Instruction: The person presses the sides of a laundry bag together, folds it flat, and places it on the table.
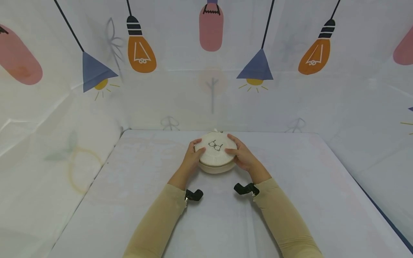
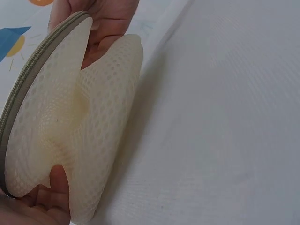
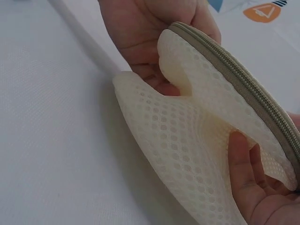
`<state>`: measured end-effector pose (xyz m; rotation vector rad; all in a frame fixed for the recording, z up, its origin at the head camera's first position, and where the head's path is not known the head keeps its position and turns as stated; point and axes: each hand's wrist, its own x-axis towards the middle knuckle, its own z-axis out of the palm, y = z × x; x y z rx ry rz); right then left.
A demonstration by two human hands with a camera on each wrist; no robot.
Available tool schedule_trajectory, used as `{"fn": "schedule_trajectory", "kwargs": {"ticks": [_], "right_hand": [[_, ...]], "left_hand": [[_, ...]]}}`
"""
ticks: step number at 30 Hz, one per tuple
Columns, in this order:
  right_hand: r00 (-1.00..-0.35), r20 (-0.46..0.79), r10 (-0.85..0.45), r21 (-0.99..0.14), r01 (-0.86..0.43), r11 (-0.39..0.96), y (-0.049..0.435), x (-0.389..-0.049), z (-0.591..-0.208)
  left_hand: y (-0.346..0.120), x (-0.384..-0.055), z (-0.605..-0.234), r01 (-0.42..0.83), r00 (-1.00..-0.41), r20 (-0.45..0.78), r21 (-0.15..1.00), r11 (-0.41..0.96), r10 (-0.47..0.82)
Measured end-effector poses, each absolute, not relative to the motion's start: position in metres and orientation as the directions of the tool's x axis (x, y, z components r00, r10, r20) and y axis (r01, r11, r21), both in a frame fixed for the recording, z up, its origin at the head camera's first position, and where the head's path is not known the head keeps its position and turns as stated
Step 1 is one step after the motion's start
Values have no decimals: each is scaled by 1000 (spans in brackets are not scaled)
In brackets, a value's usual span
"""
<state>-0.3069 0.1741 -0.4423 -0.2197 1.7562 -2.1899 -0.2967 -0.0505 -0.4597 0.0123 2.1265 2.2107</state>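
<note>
A round cream mesh laundry bag point(image 1: 215, 157) with a zipper round its rim stands near the far side of the table. A black line drawing of glasses is on its top. My left hand point(image 1: 192, 154) grips its left side, thumb on the top face and fingers round the edge. On the opposite side my right hand point(image 1: 244, 156) holds it the same way. In the left wrist view the mesh side wall point(image 2: 101, 112) buckles inward between the hands. The dark zipper point(image 3: 243, 82) runs along the upper rim in the right wrist view.
The table point(image 1: 213, 222) has a white cover. Behind it hangs a white curtain point(image 1: 180, 93) printed with lamps and bulbs. Black wrist-camera mounts point(image 1: 194, 195) stick out inward from both sleeves.
</note>
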Motion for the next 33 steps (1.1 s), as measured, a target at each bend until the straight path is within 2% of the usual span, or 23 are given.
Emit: {"fn": "schedule_trajectory", "kwargs": {"ticks": [15, 23, 33], "right_hand": [[-949, -111, -294, -981, 152, -122, 175, -308, -442], [-962, -139, -233, -990, 129, 55, 176, -308, -440], [-976, -83, -200, -937, 8, 350, 178, -303, -436]], "left_hand": [[-55, -291, -456, -10, -997, -22, 985, 172, 70], [-55, -291, -455, -25, -997, -44, 966, 256, 68], [-55, -289, -454, 19, -998, -7, 927, 375, 67]]}}
